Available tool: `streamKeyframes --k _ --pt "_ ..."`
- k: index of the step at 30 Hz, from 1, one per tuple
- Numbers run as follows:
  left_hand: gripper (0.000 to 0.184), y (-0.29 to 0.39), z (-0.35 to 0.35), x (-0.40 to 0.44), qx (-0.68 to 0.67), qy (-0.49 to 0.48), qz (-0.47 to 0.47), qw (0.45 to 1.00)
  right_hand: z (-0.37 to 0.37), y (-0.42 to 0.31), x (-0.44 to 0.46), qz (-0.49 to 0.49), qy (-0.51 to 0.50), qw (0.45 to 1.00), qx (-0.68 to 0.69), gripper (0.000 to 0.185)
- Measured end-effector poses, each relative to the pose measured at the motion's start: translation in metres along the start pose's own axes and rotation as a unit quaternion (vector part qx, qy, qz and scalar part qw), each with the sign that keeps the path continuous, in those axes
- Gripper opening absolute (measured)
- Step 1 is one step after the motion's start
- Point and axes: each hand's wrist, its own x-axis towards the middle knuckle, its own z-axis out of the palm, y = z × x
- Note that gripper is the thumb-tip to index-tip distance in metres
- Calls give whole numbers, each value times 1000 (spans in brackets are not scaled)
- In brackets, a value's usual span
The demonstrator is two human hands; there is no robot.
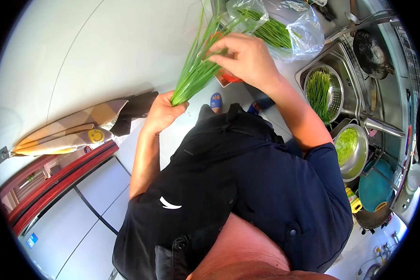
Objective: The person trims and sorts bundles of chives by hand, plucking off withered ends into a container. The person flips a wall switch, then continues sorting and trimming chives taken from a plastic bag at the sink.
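A bunch of long green chives (196, 72) is held upright in front of me. My left hand (163, 112) is wrapped round its lower end. Higher up, my right hand (247, 58) reaches across with thumb and index fingertip close together on the leaves. Just behind the bunch is a bin with a red bag (229, 77), partly hidden by the leaves and my right hand. A clear plastic bag (308, 37) beyond my right hand holds more chives (273, 32).
To the right, a steel colander (335, 91) of chives sits in the sink (352, 70). A metal bowl (359, 161) holds cut pale green vegetable. A wok (371, 53) and a teal round lid or board (377, 186) lie farther right. Cloths (74, 126) hang at left.
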Motion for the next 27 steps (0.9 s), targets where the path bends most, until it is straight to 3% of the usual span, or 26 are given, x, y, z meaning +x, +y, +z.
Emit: streamKeyframes --k 2,4,7,17,24,26,27 --pt "7 -2 0 1 1 3 8 1000 -1 3 0 -21 -4 1000 -9 15" --pt "6 -3 -1 2 1 5 15 1000 0 9 2 -159 25 982 -104 14" --pt "5 -3 -1 3 11 8 11 1000 1 11 2 -182 17 974 -133 12" --pt "5 -1 0 7 33 5 14 999 12 4 7 -194 46 967 -160 3" --pt "6 -5 2 6 -8 -2 -13 1000 30 7 11 -134 109 978 -115 6" --pt "4 -4 1 3 -37 -1 -27 999 33 5 13 -53 138 988 37 8" --pt "5 -4 -1 2 -46 0 -41 998 29 5 14 -42 151 988 12 7"
